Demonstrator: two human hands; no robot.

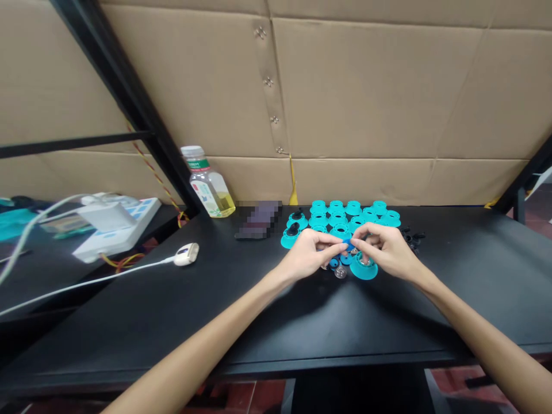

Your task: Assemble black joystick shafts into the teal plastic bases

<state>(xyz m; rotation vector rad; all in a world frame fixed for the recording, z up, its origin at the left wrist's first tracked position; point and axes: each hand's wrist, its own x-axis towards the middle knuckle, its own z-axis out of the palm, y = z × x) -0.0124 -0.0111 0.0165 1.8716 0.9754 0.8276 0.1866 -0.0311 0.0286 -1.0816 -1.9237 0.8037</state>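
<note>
Between the fingertips of my left hand [308, 253] and my right hand [385, 247] is a small blue plastic part [348, 245]. Both hands are closed in a pinch on it, above the black table. Just under my right hand sits a teal flared ring [363, 270], with something shiny inside it. Beneath my left fingers lie small blue round pieces [345, 259] and a clear round piece [340, 272]. Behind the hands several teal rings [337, 219] stand in rows. Two at the left carry black pieces [294, 229] on top. My fingers partly cover the nearest rings.
Black small parts [414, 238] lie right of my right hand. A drink bottle [210, 184] and a dark, blurred-out phone-like object [259, 220] stand and lie at the back left. A white cable with a cream plug [186, 255] crosses the left side, near a power strip [118, 227]. Cardboard [366, 86] walls the back.
</note>
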